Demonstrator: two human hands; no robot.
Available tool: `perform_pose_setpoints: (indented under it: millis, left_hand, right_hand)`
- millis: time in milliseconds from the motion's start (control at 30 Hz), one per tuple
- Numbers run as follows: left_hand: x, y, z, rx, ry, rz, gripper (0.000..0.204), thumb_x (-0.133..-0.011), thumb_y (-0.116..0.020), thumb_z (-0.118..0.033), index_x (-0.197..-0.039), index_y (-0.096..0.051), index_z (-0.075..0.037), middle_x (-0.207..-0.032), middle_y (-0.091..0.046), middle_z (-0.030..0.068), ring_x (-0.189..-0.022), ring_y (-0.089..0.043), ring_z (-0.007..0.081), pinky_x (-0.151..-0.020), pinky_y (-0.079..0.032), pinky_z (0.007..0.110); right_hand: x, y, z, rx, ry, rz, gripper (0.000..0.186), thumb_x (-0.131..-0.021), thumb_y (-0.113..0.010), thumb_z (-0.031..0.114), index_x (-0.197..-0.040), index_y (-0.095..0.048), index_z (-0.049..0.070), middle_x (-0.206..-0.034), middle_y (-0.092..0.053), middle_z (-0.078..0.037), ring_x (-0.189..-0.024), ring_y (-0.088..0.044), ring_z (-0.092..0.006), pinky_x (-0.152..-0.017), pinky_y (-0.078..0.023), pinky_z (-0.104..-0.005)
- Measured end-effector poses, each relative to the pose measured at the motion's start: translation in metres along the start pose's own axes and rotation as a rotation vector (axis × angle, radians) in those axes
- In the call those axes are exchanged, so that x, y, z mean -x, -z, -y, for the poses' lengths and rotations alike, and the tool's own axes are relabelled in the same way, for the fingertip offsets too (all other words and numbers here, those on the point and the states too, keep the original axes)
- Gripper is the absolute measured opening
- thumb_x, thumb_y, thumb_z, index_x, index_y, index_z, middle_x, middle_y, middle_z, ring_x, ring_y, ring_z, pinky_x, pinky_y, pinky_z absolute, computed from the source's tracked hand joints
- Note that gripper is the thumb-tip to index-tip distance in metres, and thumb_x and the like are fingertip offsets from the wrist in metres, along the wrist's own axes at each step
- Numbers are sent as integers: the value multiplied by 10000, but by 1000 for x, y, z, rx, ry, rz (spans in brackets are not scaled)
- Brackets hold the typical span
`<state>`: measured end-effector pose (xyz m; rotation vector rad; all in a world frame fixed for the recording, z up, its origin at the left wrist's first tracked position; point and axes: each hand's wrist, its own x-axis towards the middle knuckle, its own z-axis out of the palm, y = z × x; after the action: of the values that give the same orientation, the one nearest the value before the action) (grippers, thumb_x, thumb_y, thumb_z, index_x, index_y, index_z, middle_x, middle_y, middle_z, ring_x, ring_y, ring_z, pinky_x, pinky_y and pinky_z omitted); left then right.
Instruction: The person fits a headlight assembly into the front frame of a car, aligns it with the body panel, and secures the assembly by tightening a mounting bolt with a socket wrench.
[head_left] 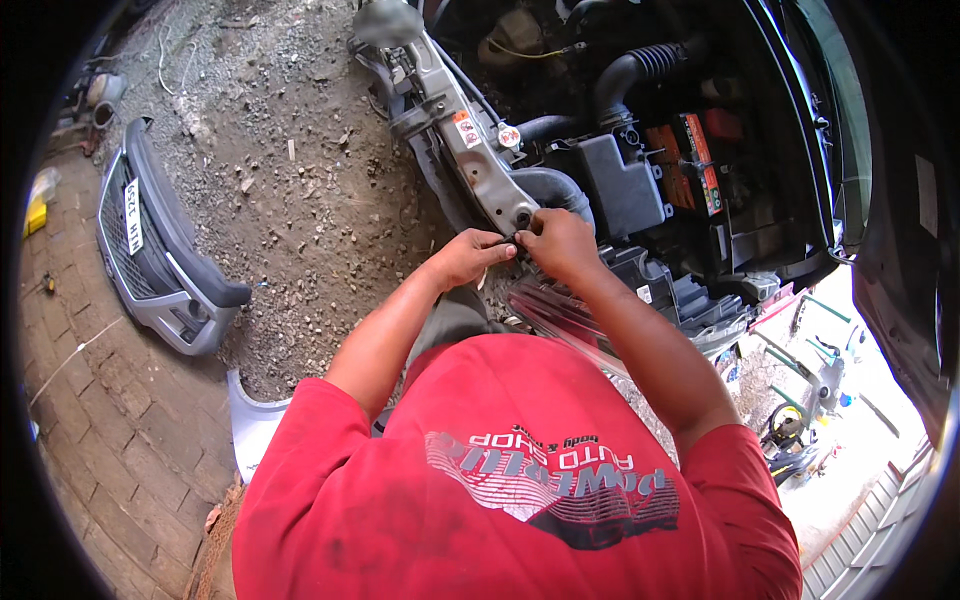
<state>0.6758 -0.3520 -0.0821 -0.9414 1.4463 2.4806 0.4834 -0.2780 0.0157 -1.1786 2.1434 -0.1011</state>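
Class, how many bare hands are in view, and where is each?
2: the left hand by the near end of the pale metal crossbar, and the right hand close beside it, to its right. No others show.

A grey bumper lies where brick paving meets stony dirt; a yellow object sits farther left.

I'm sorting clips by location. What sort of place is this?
Probably an outdoor car-repair spot: a loose bumper sits on the ground, a car's bared front beam is being worked at, and rough gravel lies underfoot.
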Motion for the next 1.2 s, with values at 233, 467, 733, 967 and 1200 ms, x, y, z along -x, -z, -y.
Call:
perform_pose_setpoints:
  millis: [233,467,733,967,1200]
  left_hand:
    - [3,-2,-4,-19,3,-9,331,-1053,-735,-371,-964,-766,-54,-779,-647,-56,-705,-549,63,-636,-437,269]
    - [-4,4,13,-44,2,-10,394,-1042,-734,-434,-1004,-802,-49,-796,-646,-53,-725,-501,72,-642,-429,290]
    - [2,9,0,-225,-22,5,431,-1079,-674,-409,-1050,-756,13,-864,-581,-78,-820,-474,75,-696,-414,306]
    - [-6,7,7,-147,-119,-5,336,-1085,-679,-326,-972,-734,-15,-856,-605,-81,-804,-483,50,-687,-405,264]
    - [7,-3,-35,-422,53,-87,357,-1065,-705,-345,-921,-717,-19,-806,-591,-66,-791,-466,58,-685,-411,313]
  right_hand:
    - [1,4,3,82,52,23,291,-900,-746,342,-951,-810,62,-969,-792,-182,-1006,-753,-383,-940,-500,-550]
    - [-3,6,12,201,50,97,319,-931,-694,359,-974,-821,69,-989,-795,-190,-1001,-757,-387,-935,-501,-555]
    - [0,-9,8,210,41,18,274,-835,-778,347,-944,-822,99,-1012,-807,-163,-955,-784,-361,-871,-532,-573]
    - [12,14,15,152,58,59,362,-826,-807,423,-963,-824,89,-1021,-801,-172,-999,-773,-354,-878,-517,-568]
    - [23,80,-80,-184,-53,-265,445,-920,-739,477,-1093,-769,68,-1107,-761,-212,-1050,-726,-424,-923,-575,-502]
